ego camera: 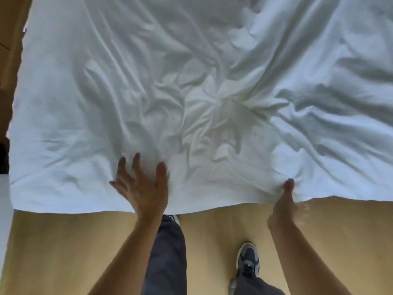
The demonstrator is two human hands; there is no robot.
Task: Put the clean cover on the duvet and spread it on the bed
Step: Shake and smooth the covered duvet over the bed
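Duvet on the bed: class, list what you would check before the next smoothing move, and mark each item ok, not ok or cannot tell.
1. Left hand flat on the duvet: ok.
2. Right hand has a grip on its near edge: ok, thumb pinches fabric.
3. Centre smooth: not ok, creases bunch there.
4. Near edge straight: ok.
5. Far end squared: cannot tell, out of view.

Both bare forearms reach forward: the left hand (142, 188) lies palm-down, fingers straight and spread wide, while the right hand (287, 207) (blurred) pinches the edge of the white duvet (148, 81), thumb on top.
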